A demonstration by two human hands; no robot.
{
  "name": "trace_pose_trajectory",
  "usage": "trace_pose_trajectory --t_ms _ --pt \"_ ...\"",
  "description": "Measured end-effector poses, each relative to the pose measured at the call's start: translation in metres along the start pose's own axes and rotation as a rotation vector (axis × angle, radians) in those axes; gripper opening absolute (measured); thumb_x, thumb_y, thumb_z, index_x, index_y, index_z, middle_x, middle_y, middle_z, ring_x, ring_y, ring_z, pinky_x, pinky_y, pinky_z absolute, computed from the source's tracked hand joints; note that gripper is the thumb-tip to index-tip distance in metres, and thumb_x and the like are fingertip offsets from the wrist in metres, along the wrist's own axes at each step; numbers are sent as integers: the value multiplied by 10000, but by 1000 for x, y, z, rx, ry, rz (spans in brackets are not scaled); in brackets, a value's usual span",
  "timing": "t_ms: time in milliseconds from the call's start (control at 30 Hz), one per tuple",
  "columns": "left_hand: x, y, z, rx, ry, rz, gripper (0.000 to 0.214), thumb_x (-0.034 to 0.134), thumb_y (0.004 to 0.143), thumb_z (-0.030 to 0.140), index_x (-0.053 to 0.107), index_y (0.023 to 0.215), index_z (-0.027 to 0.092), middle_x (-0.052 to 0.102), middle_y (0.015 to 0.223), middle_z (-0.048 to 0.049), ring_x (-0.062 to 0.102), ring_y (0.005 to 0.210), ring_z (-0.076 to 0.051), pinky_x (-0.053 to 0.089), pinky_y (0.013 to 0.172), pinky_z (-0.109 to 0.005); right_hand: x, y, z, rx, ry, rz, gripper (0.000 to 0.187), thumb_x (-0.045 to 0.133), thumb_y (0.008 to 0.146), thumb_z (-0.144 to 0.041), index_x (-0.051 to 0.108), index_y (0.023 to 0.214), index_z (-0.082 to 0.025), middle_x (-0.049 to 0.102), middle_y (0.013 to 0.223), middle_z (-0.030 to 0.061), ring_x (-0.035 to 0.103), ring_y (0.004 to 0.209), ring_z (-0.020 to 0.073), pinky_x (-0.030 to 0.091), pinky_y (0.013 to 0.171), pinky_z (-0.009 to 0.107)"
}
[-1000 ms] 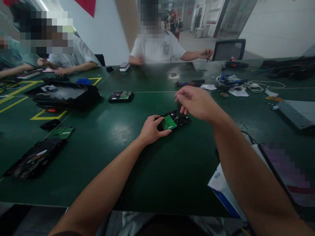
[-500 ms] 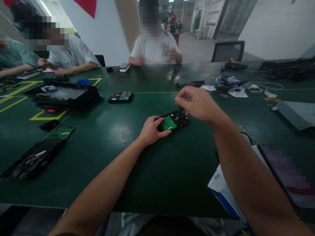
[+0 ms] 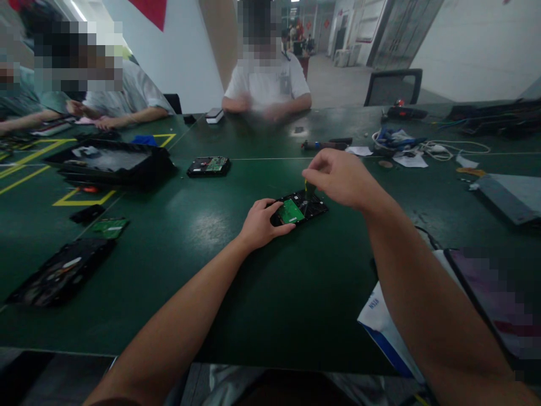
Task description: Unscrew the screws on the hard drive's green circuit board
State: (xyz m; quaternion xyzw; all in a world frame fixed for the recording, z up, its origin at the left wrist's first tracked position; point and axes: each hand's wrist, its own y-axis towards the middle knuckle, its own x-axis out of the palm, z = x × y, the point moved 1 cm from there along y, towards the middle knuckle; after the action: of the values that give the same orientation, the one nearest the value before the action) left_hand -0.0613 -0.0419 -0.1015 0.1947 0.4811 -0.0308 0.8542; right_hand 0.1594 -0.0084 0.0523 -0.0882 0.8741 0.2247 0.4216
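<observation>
A black hard drive with a green circuit board (image 3: 291,211) lies flat on the dark green table in front of me. My left hand (image 3: 264,223) grips its left end, thumb along the near edge and fingers over the far edge. Above the drive's right half, my right hand (image 3: 333,175) pinches the handle of a short screwdriver (image 3: 310,189), dark with a yellow mark. The screwdriver stands about upright, pointing down at the drive; its tip is too small to make out.
Another hard drive (image 3: 208,166) lies farther back. At left are a black tray (image 3: 114,163), a loose green board (image 3: 110,227) and a dark drive casing (image 3: 59,273). A tablet-like screen (image 3: 490,293) is at right, cables (image 3: 439,149) behind it. Co-workers sit across the table.
My hands stay nearly in place; the screwdriver's handle shows a yellow mark now. The person opposite has lowered a hand towards the table.
</observation>
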Motion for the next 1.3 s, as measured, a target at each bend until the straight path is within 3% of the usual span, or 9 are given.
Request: trace_pose_trajectory --t_ms 200,367,500,633,800,1033,1200,1300 --pt "0 0 0 4 9 12 743 773 835 645 658 1413 193 616 1409 -162 556 1329 -363 465 1150 -521 5 -2 0 -30 228 -116 231 587 1013 -418 699 1013 -215 755 966 68 642 714 169 477 684 337" --pt "1 1 -2 0 -4 8 744 776 825 655 656 1416 220 617 1411 -148 555 1332 -363 460 1154 -528 7 -1 3 -34 244 -162 236 530 1030 -326 697 1170 -234 736 920 45 653 696 169 495 692 346" --pt "1 1 -1 -2 1 2 760 767 832 659 649 1426 200 610 1417 -162 548 1336 -367 463 1150 -531 3 -1 1 -78 86 -63 182 624 961 -348 728 1038 -220 748 976 76 665 856 225 482 757 378" --pt "0 0 0 -1 -1 7 742 771 833 650 653 1419 211 609 1422 -154 549 1335 -364 467 1147 -532 -1 -2 -1 -44 -2 -4 139 715 871 -347 711 902 -212 744 904 83 639 825 237 462 732 386" --pt "0 0 0 11 4 16 746 769 835 650 657 1413 191 610 1416 -161 552 1332 -360 465 1152 -520 1 -3 -1 -66 140 -87 209 657 940 -408 714 963 -209 758 986 84 646 739 191 481 688 367" --pt "1 1 0 4 4 11 726 774 830 647 663 1408 222 617 1407 -149 559 1327 -362 469 1146 -528 6 -1 2 -36 241 -164 264 536 1008 -344 709 1159 -214 730 848 50 663 697 179 512 691 358" --pt "1 1 -1 6 6 20 733 778 823 653 665 1405 222 620 1401 -148 561 1323 -364 470 1146 -525 2 -1 2 -73 92 -54 184 688 903 -378 726 977 -213 749 938 76 664 840 228 480 749 382" --pt "0 1 0 6 5 10 739 768 831 654 660 1412 210 613 1409 -156 555 1331 -368 467 1151 -523 1 -2 0 -21 45 -29 150 714 864 -343 716 920 -203 742 896 86 656 805 234 467 725 386"
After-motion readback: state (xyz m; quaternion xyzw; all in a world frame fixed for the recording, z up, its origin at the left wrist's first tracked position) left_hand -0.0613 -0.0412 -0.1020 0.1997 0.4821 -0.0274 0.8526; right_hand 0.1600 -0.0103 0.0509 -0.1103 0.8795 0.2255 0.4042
